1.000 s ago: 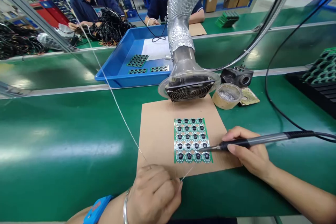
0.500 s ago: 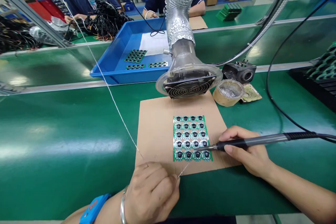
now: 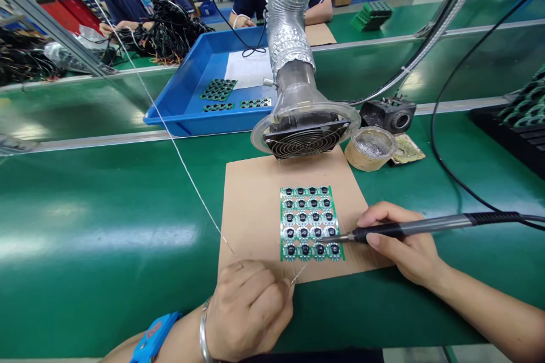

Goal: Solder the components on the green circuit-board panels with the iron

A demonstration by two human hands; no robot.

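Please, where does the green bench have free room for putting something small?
Most room: the bench left of the cardboard, though the thin wire slants across the view there. Smaller: between the round pot, black cable and right hand. Crowded: around the circuit-board panel, with the soldering iron and left hand close.

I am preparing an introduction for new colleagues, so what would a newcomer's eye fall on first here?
Probably the shiny duct, coming down from the top to a fan grille at the far edge of the cardboard. Next, perhaps, the panel of circuit boards on that cardboard, with the left hand pinching a thin wire on its near side and the right hand holding a soldering iron at its right.
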